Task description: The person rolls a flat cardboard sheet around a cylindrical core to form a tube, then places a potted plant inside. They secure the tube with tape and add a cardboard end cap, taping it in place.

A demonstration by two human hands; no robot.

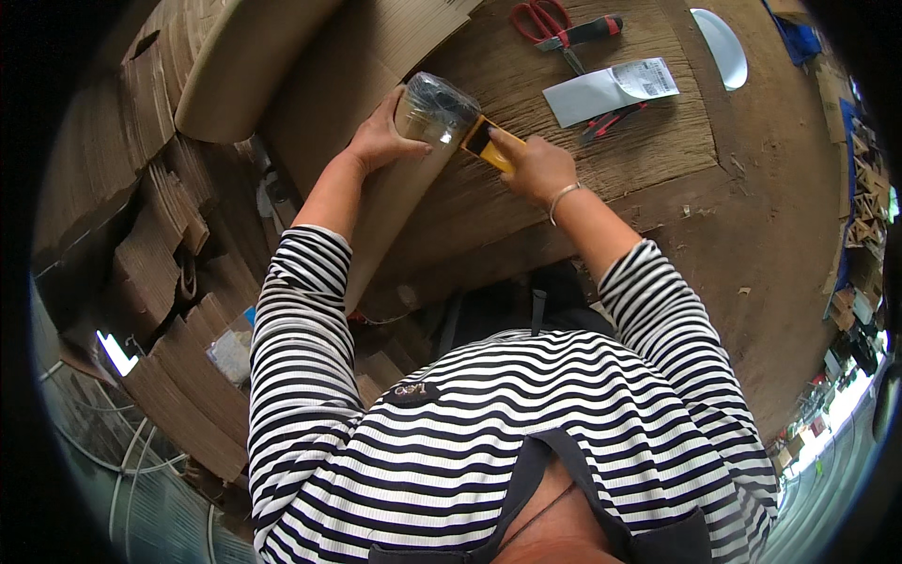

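A long tan roll (406, 188), like a cardboard tube, slants across the table's near edge. Clear, shiny film (438, 101) covers its far end. My left hand (383, 136) grips the roll just below that end, thumb on top and fingers round the far side. In my right hand (537, 167) is a yellow hand tool (490, 148) with a dark middle; its exact kind is unclear. The fist is closed round it, thumb along the top, and its front edge meets the wrapped end's right side.
On the worn wooden table (648, 160) lie red-handled scissors (540, 23), a red-and-black tool (594, 30), a white label sheet (611, 89) over another red tool (615, 122), and a white curved piece (722, 47). A large brown roll (235, 75) and stacked cardboard (122, 122) crowd the left.
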